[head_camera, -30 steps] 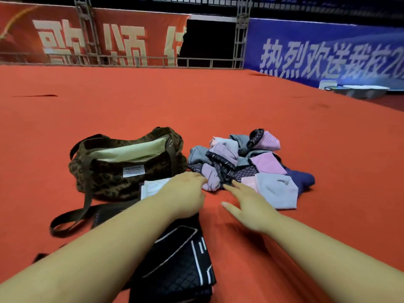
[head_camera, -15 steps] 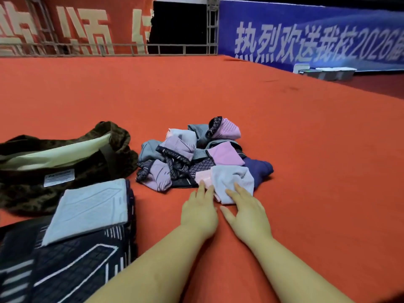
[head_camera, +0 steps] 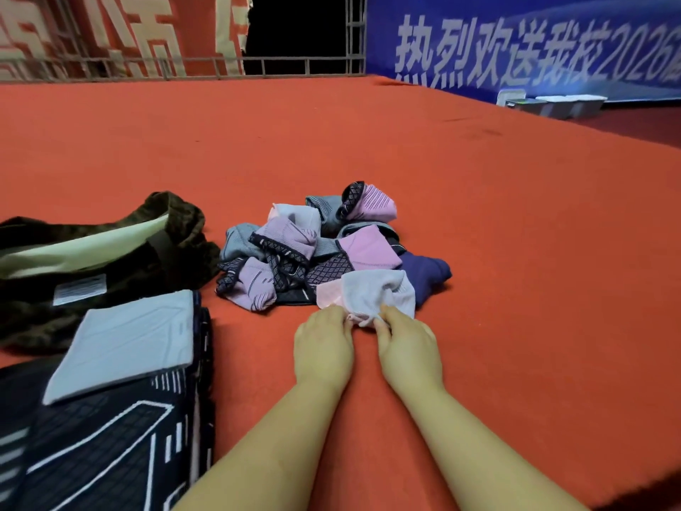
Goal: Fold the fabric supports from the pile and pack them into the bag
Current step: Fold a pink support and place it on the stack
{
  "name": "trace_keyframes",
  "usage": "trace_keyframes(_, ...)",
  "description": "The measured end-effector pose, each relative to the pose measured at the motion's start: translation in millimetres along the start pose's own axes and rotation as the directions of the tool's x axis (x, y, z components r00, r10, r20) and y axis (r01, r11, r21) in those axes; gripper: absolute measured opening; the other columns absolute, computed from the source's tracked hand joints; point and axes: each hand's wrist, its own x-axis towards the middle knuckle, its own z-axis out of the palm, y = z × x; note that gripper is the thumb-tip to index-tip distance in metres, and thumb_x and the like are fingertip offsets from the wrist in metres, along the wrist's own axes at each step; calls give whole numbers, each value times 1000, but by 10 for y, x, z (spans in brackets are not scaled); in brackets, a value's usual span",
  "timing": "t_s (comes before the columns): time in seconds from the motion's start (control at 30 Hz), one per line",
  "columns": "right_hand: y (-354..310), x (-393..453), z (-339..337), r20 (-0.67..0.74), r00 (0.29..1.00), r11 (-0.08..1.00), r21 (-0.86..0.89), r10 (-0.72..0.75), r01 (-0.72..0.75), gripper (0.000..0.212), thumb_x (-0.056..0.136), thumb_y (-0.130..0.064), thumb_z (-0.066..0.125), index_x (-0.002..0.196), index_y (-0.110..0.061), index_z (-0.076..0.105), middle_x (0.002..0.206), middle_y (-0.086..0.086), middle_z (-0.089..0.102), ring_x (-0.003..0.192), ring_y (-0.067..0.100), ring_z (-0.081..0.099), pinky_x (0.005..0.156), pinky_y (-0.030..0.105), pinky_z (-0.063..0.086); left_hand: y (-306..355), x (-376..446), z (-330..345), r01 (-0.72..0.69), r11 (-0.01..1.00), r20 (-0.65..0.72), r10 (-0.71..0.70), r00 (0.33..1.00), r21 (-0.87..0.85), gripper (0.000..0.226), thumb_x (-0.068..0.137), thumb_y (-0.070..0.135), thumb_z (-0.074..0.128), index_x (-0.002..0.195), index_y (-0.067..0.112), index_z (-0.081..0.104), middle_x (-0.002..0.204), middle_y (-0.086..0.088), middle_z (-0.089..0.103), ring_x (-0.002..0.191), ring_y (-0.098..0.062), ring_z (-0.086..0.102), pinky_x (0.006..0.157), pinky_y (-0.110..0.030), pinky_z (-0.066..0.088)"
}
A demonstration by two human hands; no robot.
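Note:
A pile of fabric supports (head_camera: 313, 248) in pink, lilac, grey and navy lies on the red carpet ahead of me. At its near edge sits a pale lilac and pink support (head_camera: 372, 293). My left hand (head_camera: 322, 348) and my right hand (head_camera: 407, 344) lie side by side and both pinch its near edge with curled fingers. The dark camouflage bag (head_camera: 110, 260) stands open at the left, showing its pale green lining. A folded pale grey support (head_camera: 125, 341) rests on a stack of dark patterned ones (head_camera: 103, 437) in front of the bag.
The red carpet (head_camera: 516, 289) stretches wide to the right and beyond the pile. A metal railing (head_camera: 221, 64) and banners close off the far edge. White containers (head_camera: 552, 105) sit at the far right edge.
Both hands moved from the folded stack over to the pile. Their fingers, flat on the lilac support half a second ago, now curl and pinch its near edge.

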Motion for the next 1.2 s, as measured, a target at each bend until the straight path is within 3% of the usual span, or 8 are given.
trace_keyframes(0.23, -74, -118, -124, 56, 998, 998, 69, -9, 5, 34, 89, -29, 37, 78, -4, 56, 75, 26, 64, 73, 44, 58, 61, 39, 33, 129, -344, -159, 150, 988, 27, -149, 988, -39, 25, 99, 32, 39, 106, 15, 55, 108, -10, 64, 108, -29, 53, 85, -35, 34)
trace_keyframes(0.4, -261, -508, -335, 155, 978, 958, 228, 142, -176, 20, 98, -24, 43, 99, -10, 58, 99, 19, 68, 94, 38, 60, 70, 40, 39, 64, -791, -388, 321, 845, 19, -347, 938, -427, 15, 97, 26, 42, 94, 19, 55, 103, -10, 67, 105, -32, 55, 90, -38, 38)
trace_keyframes(0.53, -462, -936, -480, 27, 986, 894, 419, 164, -160, 14, 96, -25, 48, 85, -21, 56, 86, 11, 69, 80, 33, 61, 64, 37, 41, 1, -1197, -531, 231, 767, -102, -359, 928, -598, 19, 98, 27, 42, 81, 22, 48, 86, -7, 67, 90, -32, 59, 85, -47, 43)
trace_keyframes(0.67, -576, -1087, -683, -62, 984, 864, 490, 167, -116, 17, 93, -38, 48, 81, -28, 54, 75, 2, 66, 73, 28, 59, 61, 34, 40, 19, -1336, -754, 104, 798, -222, -286, 932, -594, 16, 99, 32, 40, 87, 24, 47, 79, 6, 62, 82, -26, 58, 72, -34, 39)
trace_keyframes(0.87, -658, -1056, -961, -18, 992, 859, 502, 127, -101, 8, 91, -29, 56, 98, -30, 61, 76, -10, 62, 79, 22, 60, 69, 33, 44, 134, -1383, -917, -34, 783, -300, -197, 933, -621, 13, 98, 26, 44, 86, 31, 44, 78, 13, 58, 75, -14, 54, 66, -24, 33)
trace_keyframes(1.0, -722, -1109, -1012, -65, 992, 869, 491, 107, -62, 33, 74, -60, 50, 80, -31, 64, 80, -17, 67, 79, 8, 61, 78, 33, 49, 172, -1395, -887, -142, 816, -410, -125, 903, -560, 8, 95, 33, 41, 88, 31, 45, 85, 6, 57, 77, -3, 48, 69, -10, 35)
trace_keyframes(1.1, -718, -1122, -982, -72, 983, 897, 425, 167, -121, 44, 65, -63, 46, 67, -21, 59, 65, -9, 62, 71, 20, 58, 79, 43, 49, 198, -1414, -866, -157, 829, -399, -86, 913, -537, 10, 94, 33, 41, 85, 38, 41, 78, 19, 53, 72, -4, 49, 62, -17, 32)
trace_keyframes(1.2, -723, -1097, -994, -56, 983, 929, 339, 175, -146, 42, 61, -55, 40, 69, -21, 63, 69, -7, 64, 74, 25, 56, 89, 48, 45, 165, -1429, -847, -199, 864, -437, -27, 899, -463, 7, 92, 37, 37, 91, 35, 43, 80, 16, 53, 73, -10, 50, 64, -22, 34)
